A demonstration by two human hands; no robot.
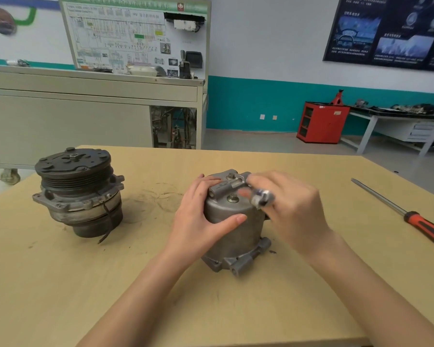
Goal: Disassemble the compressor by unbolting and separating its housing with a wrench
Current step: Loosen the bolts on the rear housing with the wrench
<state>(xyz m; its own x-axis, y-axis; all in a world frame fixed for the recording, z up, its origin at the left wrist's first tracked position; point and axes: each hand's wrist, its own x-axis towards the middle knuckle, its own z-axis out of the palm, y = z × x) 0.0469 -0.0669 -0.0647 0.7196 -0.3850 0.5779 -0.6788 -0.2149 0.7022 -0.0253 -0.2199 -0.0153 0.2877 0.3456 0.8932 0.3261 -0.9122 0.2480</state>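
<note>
Wooden table (236, 309): at centre, upright compressor housing (233, 229) is being gripped around its side by the left hand (201, 216). A blurred wrench (261, 197) is being held over its bolted top by the right hand (293, 209). Pulley section (78, 191) at left, screwdriver (411, 216) at right.

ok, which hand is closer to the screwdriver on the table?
Right. The right hand holds the wrench atop the housing, on the side toward the screwdriver, not touching it. The left hand grips the housing's other side, further away.
</note>
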